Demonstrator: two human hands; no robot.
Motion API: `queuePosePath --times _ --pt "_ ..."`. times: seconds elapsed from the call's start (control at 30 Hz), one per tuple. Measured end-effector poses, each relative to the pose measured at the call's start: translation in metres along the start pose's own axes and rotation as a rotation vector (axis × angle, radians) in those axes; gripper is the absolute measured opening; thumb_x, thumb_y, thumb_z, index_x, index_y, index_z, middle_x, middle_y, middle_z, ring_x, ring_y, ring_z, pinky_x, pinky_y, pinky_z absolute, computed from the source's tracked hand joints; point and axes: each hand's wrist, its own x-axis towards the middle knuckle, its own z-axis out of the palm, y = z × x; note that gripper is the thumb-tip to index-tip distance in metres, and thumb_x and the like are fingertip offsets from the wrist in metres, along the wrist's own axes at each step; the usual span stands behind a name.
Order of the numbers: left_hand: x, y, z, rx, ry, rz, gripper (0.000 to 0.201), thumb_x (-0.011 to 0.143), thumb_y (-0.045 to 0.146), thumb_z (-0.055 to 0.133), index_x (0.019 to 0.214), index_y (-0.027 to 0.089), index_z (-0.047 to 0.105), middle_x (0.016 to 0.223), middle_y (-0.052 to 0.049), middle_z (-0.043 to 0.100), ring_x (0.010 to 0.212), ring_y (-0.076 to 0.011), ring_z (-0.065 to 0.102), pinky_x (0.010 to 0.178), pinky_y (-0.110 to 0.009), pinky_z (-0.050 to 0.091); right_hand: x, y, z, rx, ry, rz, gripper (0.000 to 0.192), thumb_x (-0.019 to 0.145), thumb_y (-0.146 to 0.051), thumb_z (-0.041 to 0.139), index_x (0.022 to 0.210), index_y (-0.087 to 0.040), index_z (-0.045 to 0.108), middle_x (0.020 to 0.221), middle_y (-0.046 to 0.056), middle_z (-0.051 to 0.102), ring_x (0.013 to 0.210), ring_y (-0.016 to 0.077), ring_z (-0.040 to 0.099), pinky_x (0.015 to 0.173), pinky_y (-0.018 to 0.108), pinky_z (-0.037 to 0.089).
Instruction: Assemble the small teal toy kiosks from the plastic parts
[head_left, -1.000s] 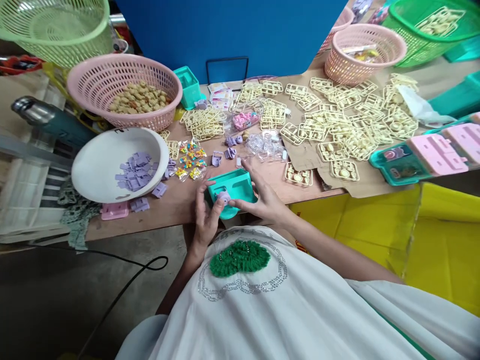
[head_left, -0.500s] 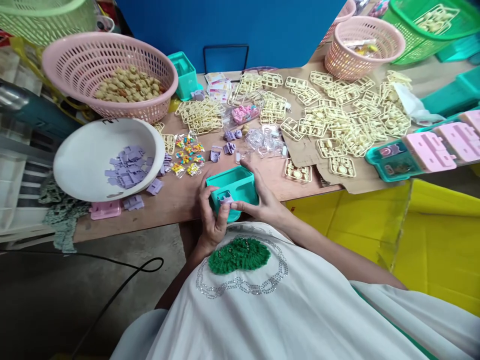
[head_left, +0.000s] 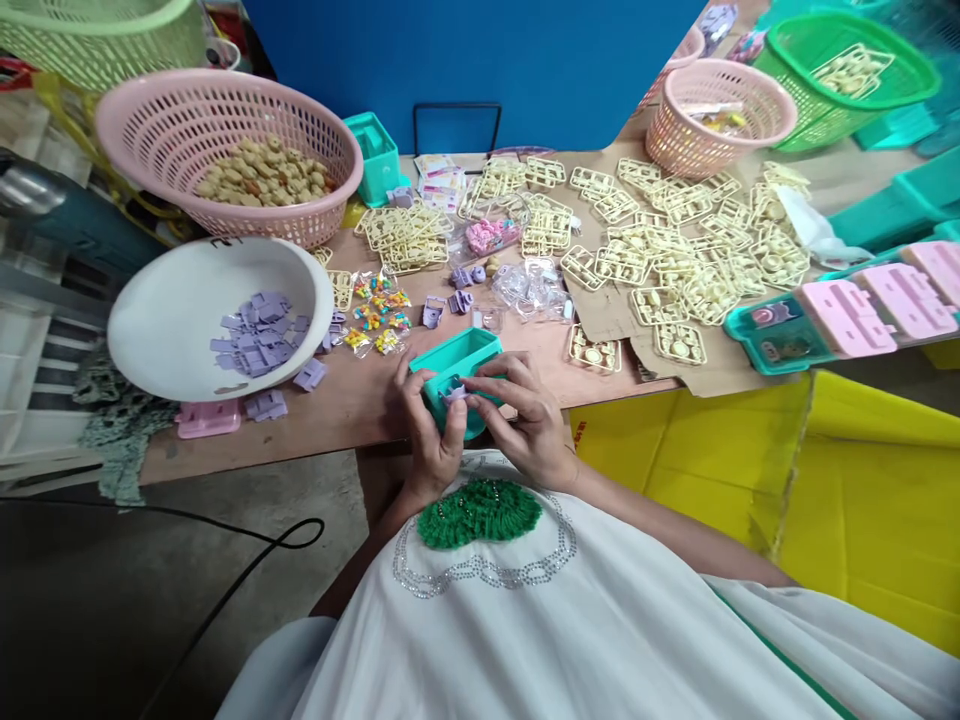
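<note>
Close to my body, just over the table's front edge, I have a teal plastic box with an open compartment. My left hand is closed round its left side, the thumb pressing near a small purple plastic part at the box's near face. The fingertips of my right hand pinch that purple part from the right. How far it sits in the box is hidden by my fingers. Beyond the box lie loose purple pieces and small bags of coloured parts.
To the left, a white bowl holds flat purple pieces, with a pink basket behind it. Cream part frames cover the cardboard at right. A teal tray with pink pieces is far right. A yellow box stands below the edge.
My right hand has left the box's right side and now brings its fingertips to the purple part. The left hand keeps its hold on the box. The view has shifted slightly.
</note>
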Motion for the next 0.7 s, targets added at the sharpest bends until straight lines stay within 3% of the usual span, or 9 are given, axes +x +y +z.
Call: queuePosePath --times 0.13,0.3,0.37,0.43,0.5,0.57,0.63,0.7 --pt "0.001 0.0 -0.001 0.013 -0.026 0.048 0.038 0.107 0.053 0.051 0.13 0.023 0.047 0.159 -0.02 0.044 0.146 -0.0307 0.051 0.12 -0.047 0.046 0.004 -0.006 0.003 0.032 0.014 0.05 0.017 0.103 -0.024 0.064 0.087 -0.024 0.066 0.084 0.004 0.068 0.085 0.0235 0.061 0.083 0.044 0.051" --pt "0.003 -0.001 -0.002 0.03 -0.001 0.027 0.038 0.107 0.054 0.052 0.129 0.023 0.049 0.156 -0.019 0.047 0.143 -0.0315 0.054 0.118 -0.049 0.047 0.005 -0.008 0.003 -0.07 0.036 0.083 0.019 0.104 -0.028 0.062 0.085 -0.026 0.059 0.084 0.004 0.064 0.087 0.0243 0.062 0.085 0.045 0.054" --pt "0.004 -0.001 -0.003 0.039 -0.002 0.035 0.037 0.107 0.054 0.052 0.128 0.023 0.049 0.155 -0.019 0.048 0.144 -0.0313 0.054 0.119 -0.049 0.047 0.005 -0.003 0.001 -0.112 0.1 0.102 0.013 0.1 -0.036 0.069 0.094 -0.026 0.064 0.098 0.008 0.067 0.101 0.0283 0.064 0.093 0.05 0.056" --pt "0.005 -0.001 -0.003 0.043 -0.007 0.051 0.036 0.108 0.053 0.05 0.128 0.023 0.049 0.156 -0.019 0.048 0.145 -0.0306 0.053 0.119 -0.048 0.047 0.004 0.005 -0.002 -0.095 0.131 0.151 0.033 0.093 -0.047 0.079 0.115 -0.025 0.068 0.123 0.014 0.067 0.123 0.0337 0.061 0.105 0.055 0.054" --pt "0.005 -0.001 -0.004 0.046 -0.011 0.066 0.035 0.108 0.052 0.05 0.128 0.024 0.049 0.157 -0.02 0.048 0.145 -0.0305 0.053 0.119 -0.049 0.047 0.005 0.014 -0.006 0.029 0.053 0.263 0.067 0.086 -0.057 0.084 0.141 -0.026 0.061 0.146 0.016 0.06 0.138 0.0361 0.056 0.113 0.057 0.052" --pt "0.004 -0.001 -0.005 0.049 -0.016 0.077 0.033 0.108 0.051 0.05 0.127 0.024 0.05 0.158 -0.019 0.048 0.146 -0.0306 0.053 0.12 -0.049 0.046 0.006 0.021 -0.009 0.193 -0.088 0.407 0.088 0.084 -0.065 0.084 0.157 -0.029 0.051 0.156 0.015 0.056 0.142 0.0354 0.056 0.114 0.054 0.054" --pt "0.004 -0.001 -0.005 0.046 -0.02 0.087 0.031 0.107 0.048 0.051 0.127 0.024 0.05 0.159 -0.019 0.047 0.147 -0.0308 0.052 0.12 -0.049 0.046 0.005 0.023 -0.009 0.292 -0.173 0.512 0.095 0.083 -0.066 0.084 0.162 -0.031 0.046 0.157 0.013 0.057 0.142 0.0347 0.058 0.115 0.053 0.054" --pt "0.004 -0.001 -0.005 0.039 -0.024 0.098 0.029 0.108 0.045 0.05 0.127 0.023 0.05 0.16 -0.019 0.047 0.147 -0.0309 0.052 0.12 -0.048 0.046 0.004 0.023 -0.007 0.298 -0.172 0.543 0.098 0.082 -0.064 0.085 0.164 -0.031 0.044 0.16 0.013 0.056 0.146 0.0353 0.055 0.121 0.055 0.05"
